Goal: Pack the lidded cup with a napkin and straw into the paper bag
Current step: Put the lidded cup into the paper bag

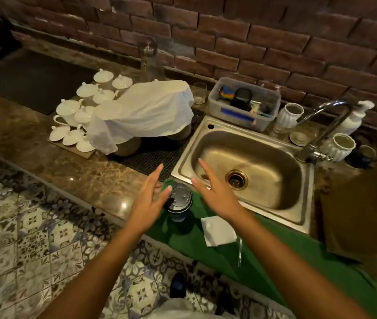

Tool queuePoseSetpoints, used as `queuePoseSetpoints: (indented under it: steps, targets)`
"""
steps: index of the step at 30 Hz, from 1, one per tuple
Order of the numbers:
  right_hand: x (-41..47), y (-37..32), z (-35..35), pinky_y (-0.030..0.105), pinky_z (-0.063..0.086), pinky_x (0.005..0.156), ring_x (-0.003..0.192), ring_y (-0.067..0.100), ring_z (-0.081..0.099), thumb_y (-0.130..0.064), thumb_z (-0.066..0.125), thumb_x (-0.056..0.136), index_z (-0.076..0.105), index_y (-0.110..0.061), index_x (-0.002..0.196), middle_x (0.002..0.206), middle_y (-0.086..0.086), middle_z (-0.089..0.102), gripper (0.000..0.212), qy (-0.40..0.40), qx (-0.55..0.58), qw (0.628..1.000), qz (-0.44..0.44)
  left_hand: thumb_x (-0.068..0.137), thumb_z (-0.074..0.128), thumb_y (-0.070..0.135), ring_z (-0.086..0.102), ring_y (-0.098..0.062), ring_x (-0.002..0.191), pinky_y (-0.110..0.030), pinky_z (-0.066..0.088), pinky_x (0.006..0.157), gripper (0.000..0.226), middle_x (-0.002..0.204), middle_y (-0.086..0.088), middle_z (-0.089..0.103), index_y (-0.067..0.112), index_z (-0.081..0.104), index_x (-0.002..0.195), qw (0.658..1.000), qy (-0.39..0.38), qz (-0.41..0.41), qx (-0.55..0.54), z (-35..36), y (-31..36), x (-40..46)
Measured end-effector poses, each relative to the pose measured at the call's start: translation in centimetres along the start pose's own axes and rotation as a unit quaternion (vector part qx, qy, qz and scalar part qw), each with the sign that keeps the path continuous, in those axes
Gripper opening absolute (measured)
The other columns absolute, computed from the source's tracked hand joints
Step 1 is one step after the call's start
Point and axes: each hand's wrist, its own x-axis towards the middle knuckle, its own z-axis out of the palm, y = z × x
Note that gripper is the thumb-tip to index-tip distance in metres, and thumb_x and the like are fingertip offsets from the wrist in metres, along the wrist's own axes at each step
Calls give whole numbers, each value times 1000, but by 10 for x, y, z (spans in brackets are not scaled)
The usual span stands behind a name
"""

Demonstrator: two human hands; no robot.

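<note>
A cup with a dark lid (179, 199) stands upright on a green mat (263, 249) at the counter's front edge. My left hand (147, 201) hovers just left of the lid, fingers spread, its thumb close to the rim. My right hand (215, 192) is to the right of the cup, fingers apart and empty. A folded white napkin (218, 230) lies on the mat to the right of the cup. A clear straw (240, 252) lies beside the napkin. The brown paper bag (358, 210) lies flat on the counter at the right.
A steel sink (206, 134) with a tap (325, 125) sits behind the mat. White lidded porcelain cups (77, 118) and a white cloth (146, 109) over bowls stand to the left. A plastic tub (242, 102), white jars and a soap bottle line the brick wall.
</note>
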Motion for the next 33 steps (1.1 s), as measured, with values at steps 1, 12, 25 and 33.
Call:
queuePoseSetpoints:
  steps: [1, 12, 25, 33]
  targets:
    - [0, 1, 6, 43, 49, 107, 131, 25, 60, -73, 45, 94, 20, -55, 156, 155, 0, 52, 70, -5, 10, 1000, 22, 94, 49, 66, 56, -12, 126, -40, 49, 108, 63, 150, -2, 47, 62, 21, 150, 999, -5, -9, -38, 2, -1, 0]
    - [-6, 13, 51, 47, 65, 66, 69, 28, 78, -57, 55, 98, 30, -56, 152, 110, -4, 63, 59, -54, 132, 978, 153, 103, 53, 37, 43, 8, 139, -21, 35, 116, 54, 152, 21, 47, 45, 34, 153, 977, -113, -96, -156, 16, -12, -8]
    - [-24, 17, 46, 37, 64, 54, 58, 29, 74, -31, 59, 103, 55, -30, 145, 113, 16, 73, 41, 3, 274, 944, 183, 99, 53, 51, 57, -12, 129, -49, 51, 107, 50, 137, 25, 53, 54, 37, 146, 946, -199, -159, -202, 14, 16, -18]
    - [-68, 5, -16, 44, 62, 58, 55, 29, 72, -36, 56, 104, 62, -41, 136, 114, 2, 74, 33, 118, 261, 948, 139, 97, 59, 52, 56, -9, 132, -46, 58, 98, 64, 142, 23, 52, 54, 28, 152, 944, -251, -58, -207, 30, 73, -28]
